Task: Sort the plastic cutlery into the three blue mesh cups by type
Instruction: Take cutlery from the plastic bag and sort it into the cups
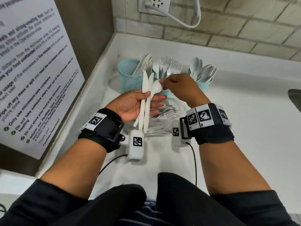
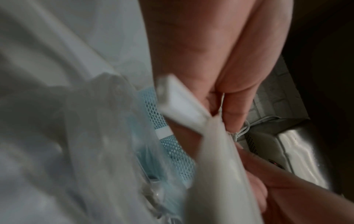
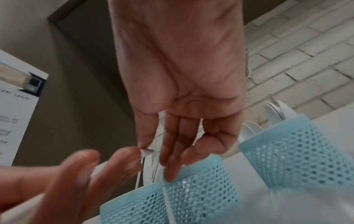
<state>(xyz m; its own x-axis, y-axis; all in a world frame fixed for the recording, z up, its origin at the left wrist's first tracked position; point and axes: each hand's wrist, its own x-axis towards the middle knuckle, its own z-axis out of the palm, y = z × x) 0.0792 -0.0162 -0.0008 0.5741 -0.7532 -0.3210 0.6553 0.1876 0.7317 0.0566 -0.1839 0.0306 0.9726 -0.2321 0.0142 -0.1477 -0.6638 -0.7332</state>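
Three blue mesh cups stand at the back of the white counter: the left cup (image 1: 128, 79) holds knives, the middle cup (image 1: 166, 92) forks, and the right cup (image 1: 204, 84) spoons. My left hand (image 1: 154, 98) grips a bundle of white knives (image 1: 145, 111) together with a white spoon (image 1: 156, 88), thumb across them. My right hand (image 1: 162, 82) pinches the bowl end of that spoon in front of the fork cup. In the right wrist view the thumb and forefinger (image 3: 147, 150) meet on a white piece above a mesh cup (image 3: 191, 191). The left wrist view is blurred, showing white handles (image 2: 187, 109).
A clear plastic pack (image 1: 164, 115) with loose forks lies on the counter (image 1: 236, 115) under my hands. A printed notice (image 1: 32, 79) leans on the left wall. An outlet with a white cord (image 1: 184, 22) sits on the brick wall. A sink edge (image 1: 294, 98) is at the right.
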